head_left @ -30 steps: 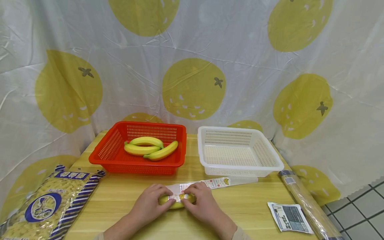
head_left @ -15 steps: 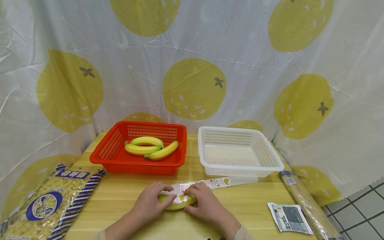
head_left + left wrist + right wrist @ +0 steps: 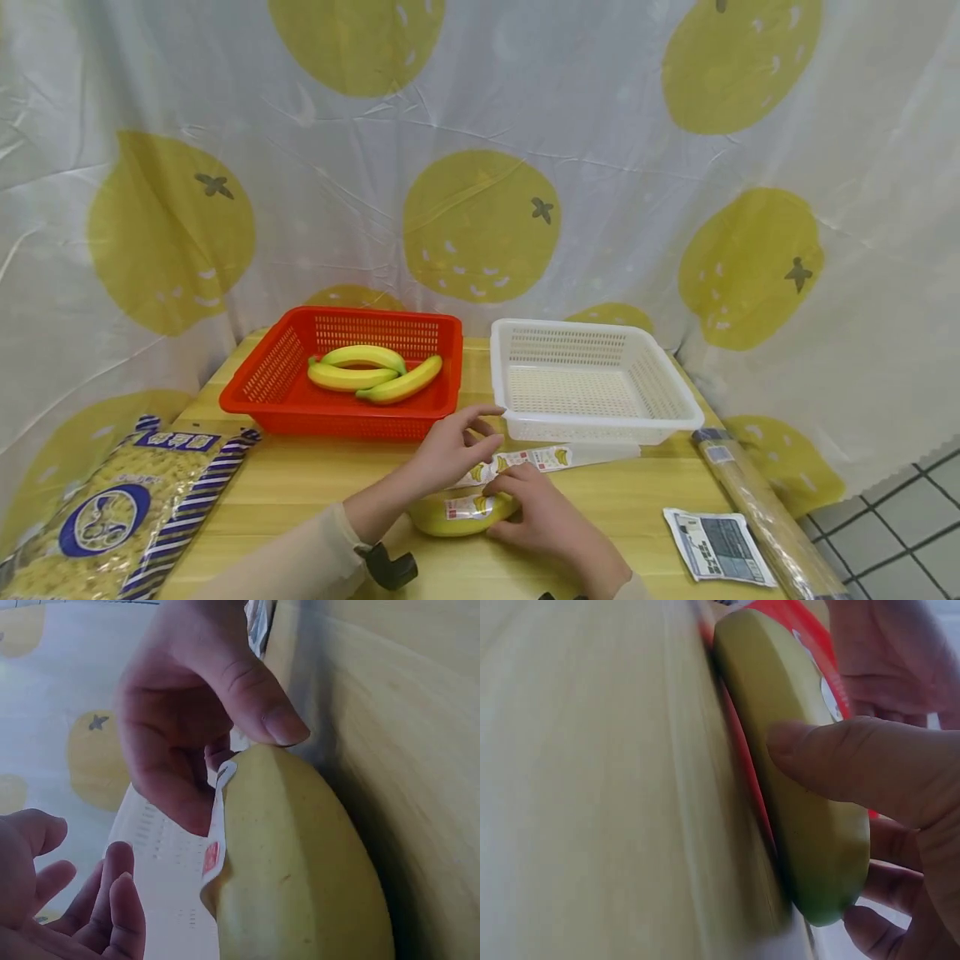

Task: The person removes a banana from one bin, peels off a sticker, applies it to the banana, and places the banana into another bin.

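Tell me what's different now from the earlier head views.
The left hand has let go of the labelled banana and moved forward and right, over the label strip. The labelled banana has shifted slightly right, and the right hand still grips it. The red basket, its three bananas and the white basket stayed put.

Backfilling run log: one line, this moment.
right hand: grips labelled banana | left hand: holding nothing | red basket: three bananas
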Motion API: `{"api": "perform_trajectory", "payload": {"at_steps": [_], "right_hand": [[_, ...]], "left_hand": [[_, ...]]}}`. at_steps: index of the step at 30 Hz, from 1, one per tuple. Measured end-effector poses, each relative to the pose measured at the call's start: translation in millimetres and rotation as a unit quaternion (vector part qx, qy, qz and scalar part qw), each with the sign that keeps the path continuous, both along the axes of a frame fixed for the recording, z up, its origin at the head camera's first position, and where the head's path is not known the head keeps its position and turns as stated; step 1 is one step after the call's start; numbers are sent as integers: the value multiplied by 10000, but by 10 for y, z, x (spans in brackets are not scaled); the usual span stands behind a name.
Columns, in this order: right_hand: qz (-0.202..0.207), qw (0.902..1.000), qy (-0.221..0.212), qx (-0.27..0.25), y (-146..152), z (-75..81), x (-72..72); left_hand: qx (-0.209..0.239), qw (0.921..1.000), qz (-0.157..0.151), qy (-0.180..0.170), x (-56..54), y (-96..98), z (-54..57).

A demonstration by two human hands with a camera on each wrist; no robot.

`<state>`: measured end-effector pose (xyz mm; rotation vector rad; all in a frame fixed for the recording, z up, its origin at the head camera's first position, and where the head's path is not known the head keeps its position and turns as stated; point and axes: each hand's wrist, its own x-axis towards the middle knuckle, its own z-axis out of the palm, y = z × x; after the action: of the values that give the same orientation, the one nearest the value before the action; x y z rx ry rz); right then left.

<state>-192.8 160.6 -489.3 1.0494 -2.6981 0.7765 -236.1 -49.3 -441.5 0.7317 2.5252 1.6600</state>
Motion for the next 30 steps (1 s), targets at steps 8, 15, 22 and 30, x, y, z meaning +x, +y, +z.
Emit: {"api": "perform_trajectory", "payload": {"at_steps": [8,15,22,30], "right_hand": [[-420,9977,-220,-487,381,-46,136],[-408,9976,-243,-498,601,12,261],[-90,9971,-408,-628,875,168,301],[392,9868,-402,-1519,1308,756,162]], "left_hand": [[1157,9903,278,-721,-244,315,-159],[2075,9707,904,-811,-337,405,-341],[2091,9689,1021,-843,-362,378,-377],[2211,9655,879,-1058,-385,399,-394]]}}
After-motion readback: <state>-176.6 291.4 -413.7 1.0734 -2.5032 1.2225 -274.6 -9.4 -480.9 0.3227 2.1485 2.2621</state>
